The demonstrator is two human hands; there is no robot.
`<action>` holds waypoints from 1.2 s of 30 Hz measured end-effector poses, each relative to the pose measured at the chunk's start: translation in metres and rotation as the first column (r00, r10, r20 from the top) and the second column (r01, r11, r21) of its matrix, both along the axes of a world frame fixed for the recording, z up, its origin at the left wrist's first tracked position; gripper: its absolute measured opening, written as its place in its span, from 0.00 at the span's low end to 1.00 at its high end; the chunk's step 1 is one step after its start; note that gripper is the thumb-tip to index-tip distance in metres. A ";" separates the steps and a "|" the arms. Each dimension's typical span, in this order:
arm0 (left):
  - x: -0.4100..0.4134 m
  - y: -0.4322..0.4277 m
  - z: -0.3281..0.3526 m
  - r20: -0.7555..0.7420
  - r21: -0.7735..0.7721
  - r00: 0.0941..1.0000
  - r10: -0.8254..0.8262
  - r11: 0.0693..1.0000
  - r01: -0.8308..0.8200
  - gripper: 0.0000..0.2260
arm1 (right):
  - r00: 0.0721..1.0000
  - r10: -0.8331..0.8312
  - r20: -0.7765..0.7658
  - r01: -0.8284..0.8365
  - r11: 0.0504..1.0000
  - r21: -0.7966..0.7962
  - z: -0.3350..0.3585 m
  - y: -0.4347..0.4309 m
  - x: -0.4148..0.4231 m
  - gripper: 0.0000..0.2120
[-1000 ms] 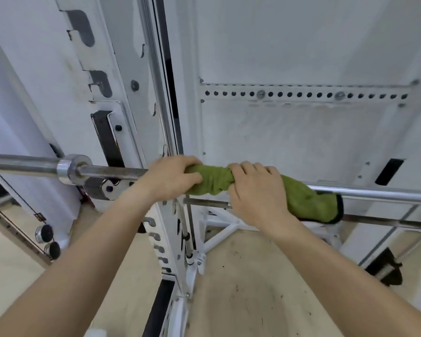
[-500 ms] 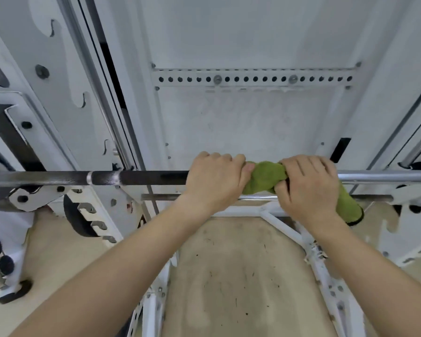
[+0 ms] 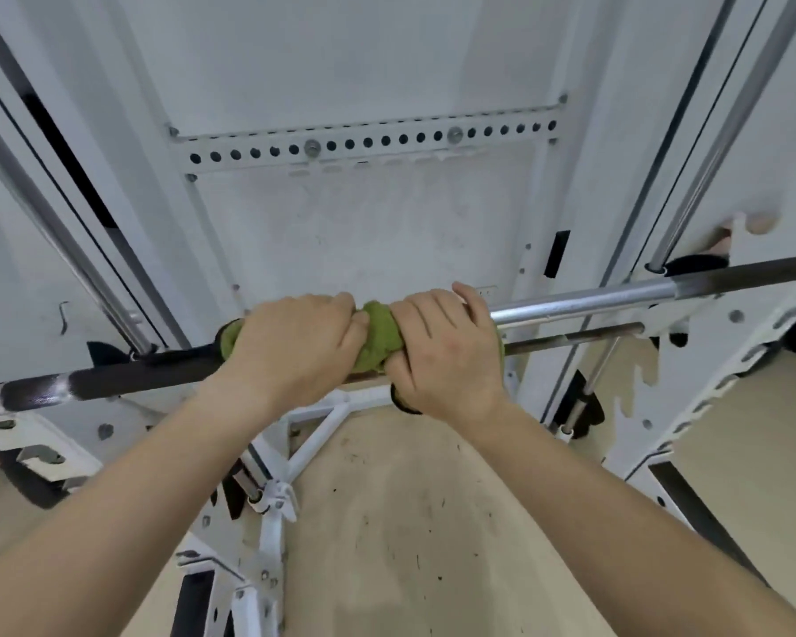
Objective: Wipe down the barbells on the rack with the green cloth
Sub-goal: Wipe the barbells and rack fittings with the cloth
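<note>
Change since half a second ago: hands and cloth shifted along the bar toward its middle, now pressed knuckle to knuckle; bar tilted in view, left end lower.
Forearms: bare, reaching up from the bottom corners toward the bar.
Left hand [image 3: 297,342]: clenched over the green cloth [image 3: 380,337] and the barbell [image 3: 584,301], knuckles up.
Right hand [image 3: 446,349]: clenched likewise, just beside the left, fingertips curled over the top of the bar.
Green cloth: olive-green, terry-like, bunched and wrapped around the bar under both palms; a puffed fold showing between the hands, small edges peeking out at the left wrist side and past the right hand.
Barbell: lying across the white rack [image 3: 708,360]; dark and knurled left of the hands, bright polished steel to the right, dark again at the far right end.
Thin rod [image 3: 570,337]: just behind and below the bar, parallel to it.
Floor [image 3: 410,521]: beige, speckled with dark bits.
Back panel [image 3: 364,144]: white, with a perforated strip.
</note>
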State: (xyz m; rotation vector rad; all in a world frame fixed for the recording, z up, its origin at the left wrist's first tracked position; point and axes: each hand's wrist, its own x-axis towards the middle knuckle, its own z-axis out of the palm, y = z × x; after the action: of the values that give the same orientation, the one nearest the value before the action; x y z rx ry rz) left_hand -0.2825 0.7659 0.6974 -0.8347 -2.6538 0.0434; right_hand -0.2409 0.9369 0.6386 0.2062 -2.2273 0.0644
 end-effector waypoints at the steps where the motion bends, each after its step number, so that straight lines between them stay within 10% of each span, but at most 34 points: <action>1: 0.004 0.024 -0.006 -0.014 0.005 1.000 -0.011 1.000 0.011 0.22 | 0.999 -0.034 -0.003 0.034 0.999 0.016 -0.001 0.027 0.005 0.13; 11: 0.043 0.283 -0.011 -0.131 0.139 0.974 -0.185 0.969 0.203 0.23 | 0.941 -0.317 0.118 0.319 0.948 -0.003 0.011 0.275 0.051 0.12; 20: 0.021 0.202 -0.012 -0.105 -0.119 0.982 -0.159 0.982 0.146 0.06 | 0.986 -0.160 -0.048 0.146 0.965 -0.218 -0.012 0.157 0.030 0.17; 24: 0.016 0.185 -0.013 -0.096 0.010 0.991 -0.091 0.996 0.092 0.16 | 0.988 -0.112 -0.105 0.098 0.986 -0.135 -0.008 0.152 0.023 0.11; 28: 0.026 0.200 -0.020 -0.164 0.008 0.979 -0.120 0.992 0.123 0.29 | 0.956 -0.186 0.227 0.157 0.978 0.140 0.032 0.201 0.026 0.12; 32: 0.028 0.220 -0.028 -0.230 0.101 0.964 -0.129 0.983 0.156 0.19 | 0.667 -0.119 0.735 0.153 0.988 0.020 0.082 0.221 0.015 0.17; 36: 0.017 0.193 -0.020 -0.035 0.195 0.982 -0.186 0.962 0.189 0.20 | 0.778 -0.099 0.621 0.154 0.988 -0.035 0.068 0.216 0.022 0.12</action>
State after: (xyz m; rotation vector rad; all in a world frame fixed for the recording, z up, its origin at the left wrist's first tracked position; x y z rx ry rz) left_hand -0.2656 0.9588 0.6776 -1.0072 -2.5003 -0.2564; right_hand -0.2191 1.1526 0.7062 -0.0253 -2.8877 0.1735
